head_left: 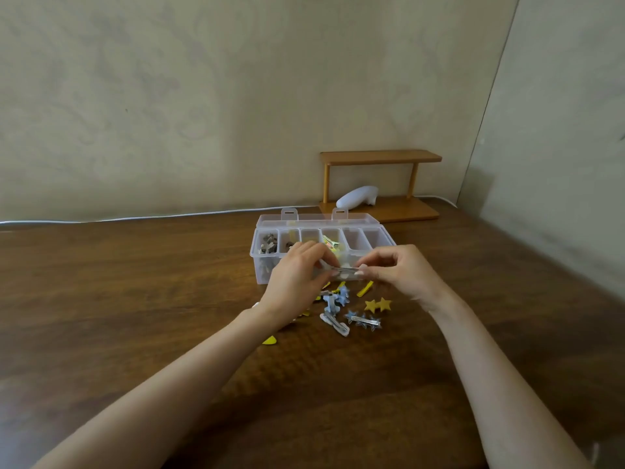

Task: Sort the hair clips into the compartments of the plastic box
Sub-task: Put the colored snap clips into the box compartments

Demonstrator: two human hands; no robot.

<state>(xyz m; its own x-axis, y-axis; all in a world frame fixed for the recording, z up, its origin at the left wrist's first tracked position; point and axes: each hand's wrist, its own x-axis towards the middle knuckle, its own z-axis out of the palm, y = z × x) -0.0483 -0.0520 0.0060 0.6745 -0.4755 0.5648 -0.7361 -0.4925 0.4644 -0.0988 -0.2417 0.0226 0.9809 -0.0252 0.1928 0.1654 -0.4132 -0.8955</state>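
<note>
A clear plastic box (368,239) with several compartments stands open on the brown table, lid tilted back. Its left compartments hold dark clips (269,247); a middle one holds a colourful clip (330,244). Just in front of the box, my left hand (297,279) and my right hand (402,270) pinch the two ends of one silver hair clip (345,270) between them. Below the hands lies a loose pile of clips: blue star clips (363,321), yellow star clips (378,304), a white clip (336,324), a yellow strip (365,288).
A small wooden shelf (380,184) stands at the back right against the wall, with a white rounded object (356,196) on its base. A white cable (135,217) runs along the table's far edge. A yellow piece (270,340) lies by my left forearm.
</note>
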